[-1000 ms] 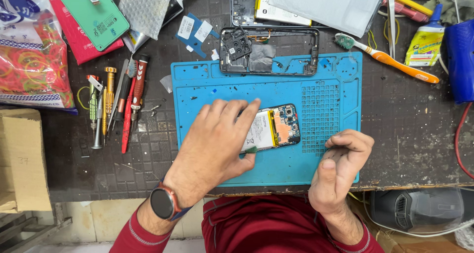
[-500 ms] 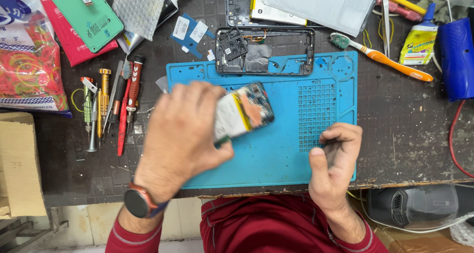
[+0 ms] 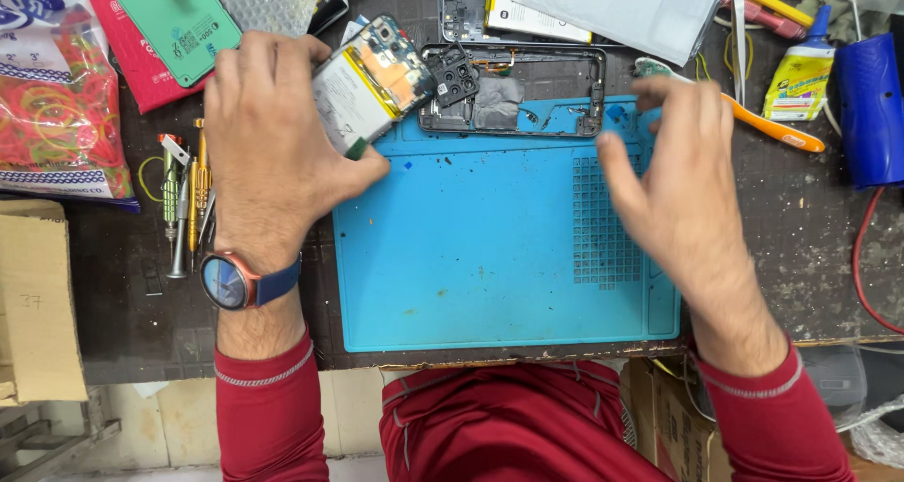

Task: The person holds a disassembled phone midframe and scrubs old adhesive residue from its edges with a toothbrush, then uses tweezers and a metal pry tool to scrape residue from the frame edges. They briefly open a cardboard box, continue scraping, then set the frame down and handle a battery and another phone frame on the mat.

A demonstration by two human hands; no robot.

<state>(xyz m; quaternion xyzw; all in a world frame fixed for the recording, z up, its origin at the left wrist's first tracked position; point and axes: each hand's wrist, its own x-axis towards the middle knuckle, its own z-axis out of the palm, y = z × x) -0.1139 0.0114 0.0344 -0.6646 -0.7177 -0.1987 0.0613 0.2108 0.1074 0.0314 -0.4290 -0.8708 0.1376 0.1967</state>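
Note:
My left hand (image 3: 268,148) grips an opened phone body (image 3: 372,82) with its battery and circuit board showing, held tilted above the top left corner of the blue work mat (image 3: 471,256). My right hand (image 3: 673,176) hovers with fingers spread over the mat's gridded right part, reaching toward the top right. It holds nothing that I can see. A dark phone frame (image 3: 513,91) with a loose black camera bezel (image 3: 455,72) lies at the mat's top edge, between the two hands.
Screwdrivers and tweezers (image 3: 184,200) lie left of the mat. An orange-handled brush (image 3: 763,124), a glue bottle (image 3: 799,72) and a blue case (image 3: 871,105) are at right. A bag of rubber bands (image 3: 52,115), green and red packets (image 3: 174,21) and a cardboard box (image 3: 38,294) sit at left.
My left hand has lifted the phone body from the middle of the mat up to its top left corner. My right hand has risen from the mat's bottom right and opened.

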